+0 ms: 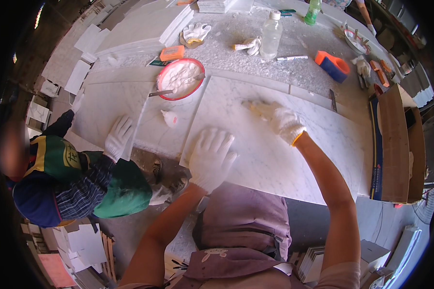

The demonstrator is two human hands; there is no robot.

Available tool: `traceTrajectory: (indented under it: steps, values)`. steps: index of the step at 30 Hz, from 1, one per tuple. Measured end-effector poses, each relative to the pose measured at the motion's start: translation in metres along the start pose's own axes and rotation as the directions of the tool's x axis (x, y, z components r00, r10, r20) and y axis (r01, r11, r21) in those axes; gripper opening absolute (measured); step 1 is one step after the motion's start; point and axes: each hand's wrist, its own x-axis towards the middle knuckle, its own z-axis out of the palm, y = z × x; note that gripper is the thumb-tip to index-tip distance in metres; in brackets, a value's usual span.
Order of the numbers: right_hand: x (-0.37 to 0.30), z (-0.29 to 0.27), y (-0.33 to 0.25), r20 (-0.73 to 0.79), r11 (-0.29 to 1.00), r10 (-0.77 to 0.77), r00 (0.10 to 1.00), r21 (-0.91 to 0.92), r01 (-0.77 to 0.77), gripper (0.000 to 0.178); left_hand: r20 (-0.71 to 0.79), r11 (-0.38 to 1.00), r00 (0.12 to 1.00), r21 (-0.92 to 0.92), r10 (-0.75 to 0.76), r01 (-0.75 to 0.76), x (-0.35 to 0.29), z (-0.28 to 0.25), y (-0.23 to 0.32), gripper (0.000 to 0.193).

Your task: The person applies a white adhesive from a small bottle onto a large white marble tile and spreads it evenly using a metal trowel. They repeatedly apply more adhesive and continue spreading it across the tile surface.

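A white marble slab (pixel 255 154) with grey veins lies flat in front of me. My left hand (pixel 211 156), in a white knit glove, rests on its left edge with the fingers stretched out. On the slab's upper part, my right hand (pixel 285 123), gloved with a yellow cuff, closes around something yellowish and blurred that touches the surface. A red-rimmed bowl (pixel 181 98) of white paste stands beyond my left hand, with a flat metal blade (pixel 160 92) across its rim. A small white bottle-like piece (pixel 169 119) lies nearer to me.
At left, a co-worker's gloved hand (pixel 118 137) lies on another slab (pixel 108 103). A clear bottle (pixel 271 36), an orange-and-blue tape roll (pixel 332 66) and spare gloves (pixel 196 32) are on the dusty table. A cardboard box (pixel 395 144) borders the right side.
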Motion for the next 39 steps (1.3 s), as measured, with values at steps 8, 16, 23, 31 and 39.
traceTrajectory:
  steps: [8,16,23,31,39]
  values:
    - [-0.056,0.019,-0.024,-0.091,0.955,-0.295,0.951,0.009,0.297,0.043,-0.026,0.999,1.0,-0.045,-0.004,0.003,-0.001,0.004,-0.007,0.051]
    - [-0.243,-0.007,-0.008,-0.292,0.808,0.243,0.925,0.589,-0.026,0.083,0.196,0.77,0.762,-0.353,0.617,-0.532,0.013,0.005,0.035,0.057]
    - [-0.34,0.047,0.012,-0.464,0.074,0.36,0.809,0.879,0.471,0.034,0.283,0.967,0.952,0.185,0.117,-0.174,0.12,0.033,-0.02,0.065]
    - [-0.338,0.044,0.014,-0.386,-0.462,0.396,0.833,0.7,0.544,0.026,0.389,0.483,0.288,-0.721,0.875,-0.496,-0.009,0.025,0.164,0.055]
    - [-0.338,0.051,0.019,-0.467,-0.373,0.418,0.779,0.694,0.616,0.012,0.359,0.95,0.888,0.008,0.289,-0.312,0.098,0.051,0.039,0.064]
